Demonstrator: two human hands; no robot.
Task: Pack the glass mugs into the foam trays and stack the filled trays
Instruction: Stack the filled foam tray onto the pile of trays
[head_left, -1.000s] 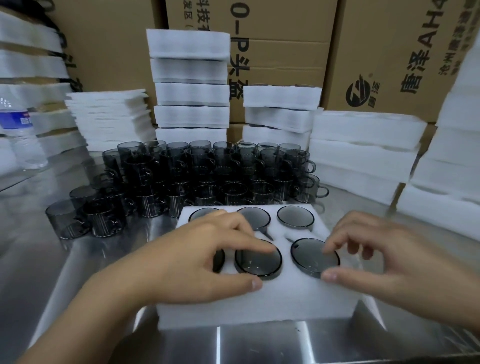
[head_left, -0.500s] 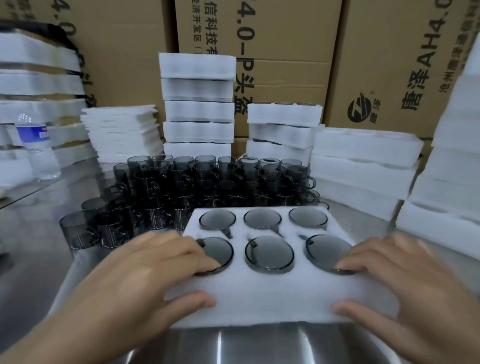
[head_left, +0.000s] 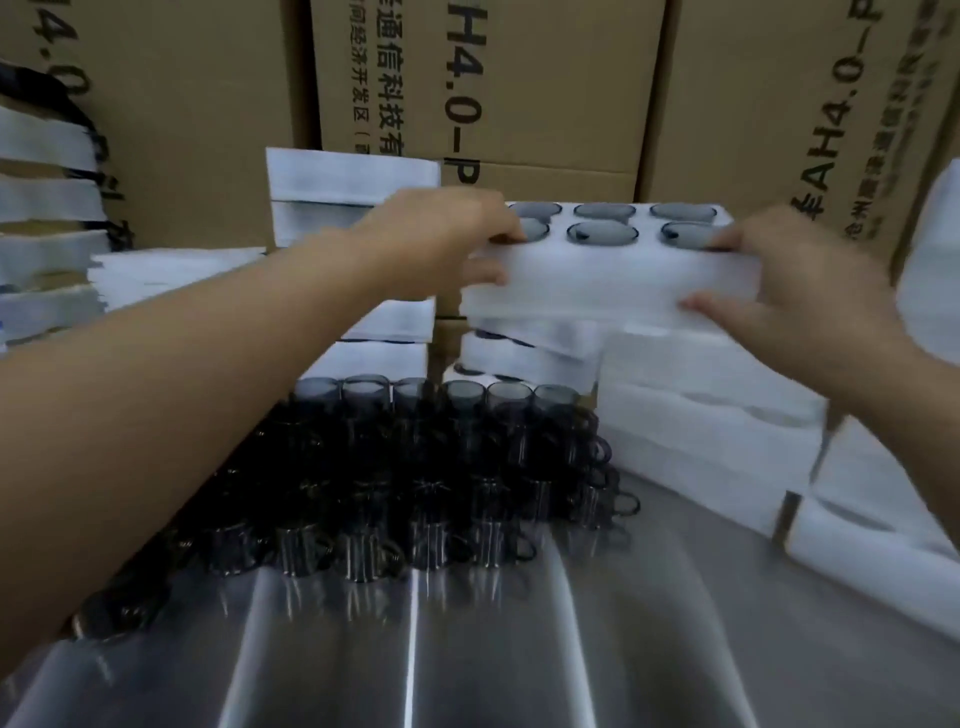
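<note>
Filled foam tray (head_left: 608, 280), lifted off the counter (head_left: 467, 649) moments ago, now being held upper centre of frame above a tray stack (head_left: 524, 353), left hand (head_left: 441, 234) and right hand (head_left: 795, 275) fingers clamping its ends, stacking imminent.

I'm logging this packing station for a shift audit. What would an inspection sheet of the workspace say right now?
Surface: shiny metal table, bare in front, reflective streaks.
Job's things: filled tray with six mugs seated, held up over a stack of trays at the back; loose mugs crowded mid-table; a taller stack behind the left hand.
Clutter: nothing seen.
Grippers: left hand and right hand each grip one end of the tray.
Cables: nothing seen.
Surroundings: cardboard boxes behind; more foam piled to the right and far left; picture blurred by motion.
</note>
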